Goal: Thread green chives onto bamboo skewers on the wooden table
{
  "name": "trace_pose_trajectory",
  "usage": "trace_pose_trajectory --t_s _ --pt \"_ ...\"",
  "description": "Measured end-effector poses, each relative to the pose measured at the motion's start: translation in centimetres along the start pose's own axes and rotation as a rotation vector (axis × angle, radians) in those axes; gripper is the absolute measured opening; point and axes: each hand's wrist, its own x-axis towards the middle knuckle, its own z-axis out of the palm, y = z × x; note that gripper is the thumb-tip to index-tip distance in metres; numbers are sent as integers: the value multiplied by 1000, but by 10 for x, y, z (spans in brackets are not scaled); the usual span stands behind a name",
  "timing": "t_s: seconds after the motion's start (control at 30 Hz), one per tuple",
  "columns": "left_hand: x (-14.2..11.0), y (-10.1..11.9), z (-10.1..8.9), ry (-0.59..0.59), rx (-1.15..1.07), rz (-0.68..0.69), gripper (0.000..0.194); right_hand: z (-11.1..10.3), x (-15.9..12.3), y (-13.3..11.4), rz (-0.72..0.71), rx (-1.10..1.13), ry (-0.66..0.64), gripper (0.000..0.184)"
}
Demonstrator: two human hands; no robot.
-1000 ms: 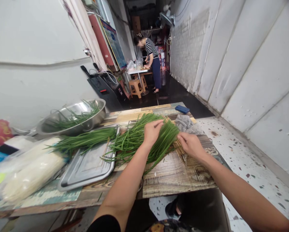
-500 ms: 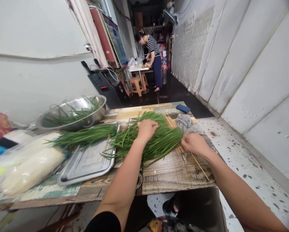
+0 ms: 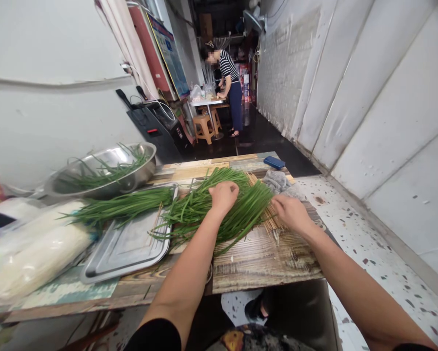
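A large heap of green garlic chives (image 3: 250, 207) lies on the wood-patterned table. Over the middle of the heap is my left hand (image 3: 224, 196), its fingers curled closed; what they pinch is hidden. My right hand (image 3: 290, 210) is at the heap's right end, thumb and fingers pressed together, and I cannot make out what is between them. Thin bamboo skewers (image 3: 270, 222) lie beside and partly under the chives, close to my right fingers. Another bunch of chives (image 3: 131, 204) rests across a metal tray (image 3: 127, 263) on the left, with a few skewers near it.
A steel basin (image 3: 146, 170) with more chives stands behind the tray. On the left lies a clear bag of pale contents (image 3: 39, 258). A grey cloth (image 3: 277, 181) and a blue box (image 3: 274, 162) are at the far right. Farther back, a person (image 3: 229, 73) bends over a small table.
A loose skewer that stuck out below my right hand toward the table's front edge no longer shows. My right hand has shifted slightly up and left; the left stays over the heap.
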Motion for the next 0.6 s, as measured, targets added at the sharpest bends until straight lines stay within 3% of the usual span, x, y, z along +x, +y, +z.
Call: trace_pose_trajectory --t_s 0.13,0.27,0.6 --pt "4 -2 6 32 -217 -38 17 2 0 -1 -9 41 32 30" --pt "9 -6 14 19 -429 7 19 4 0 -1 -56 89 61 30" --pt "8 10 15 64 -625 -5 19 5 -1 -3 -89 131 79 29"
